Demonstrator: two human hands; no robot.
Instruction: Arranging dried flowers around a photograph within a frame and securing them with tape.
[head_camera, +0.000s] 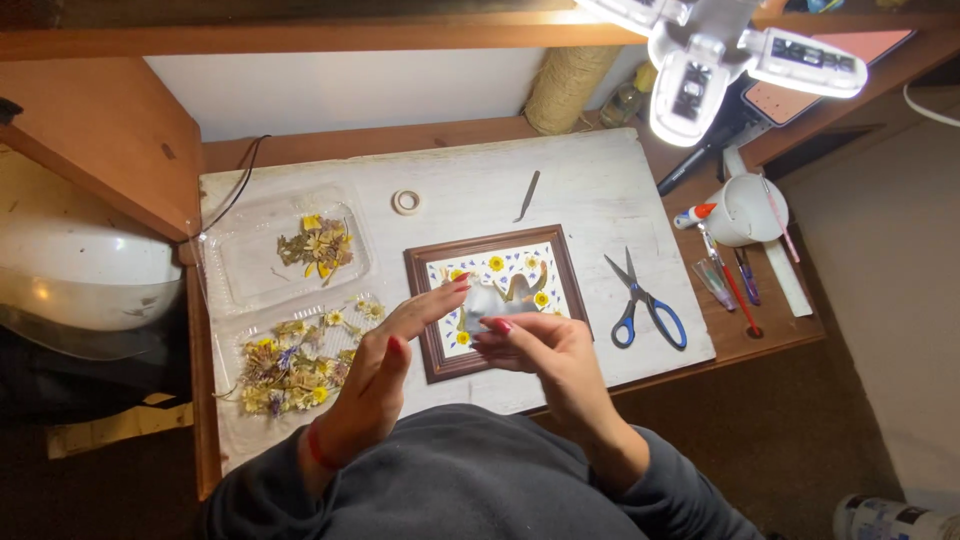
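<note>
A small brown picture frame (425, 270) lies on the white board, holding white paper with yellow pressed flowers and blue specks. Above its middle my right hand (545, 350) pinches a crumpled piece of clear film or tape (490, 300) between thumb and fingers. My left hand (385, 365) hovers over the frame's left side with fingers extended and apart, fingertips reaching to the film's left edge. Whether they touch it is unclear.
Two clear plastic trays (240, 265) of dried yellow and purple flowers (290, 365) sit left of the frame. Blue-handled scissors (645, 305) lie to the right. A tape roll (406, 202) and a metal tool (528, 195) rest behind. A white cup (750, 205), pens and a lamp stand at right.
</note>
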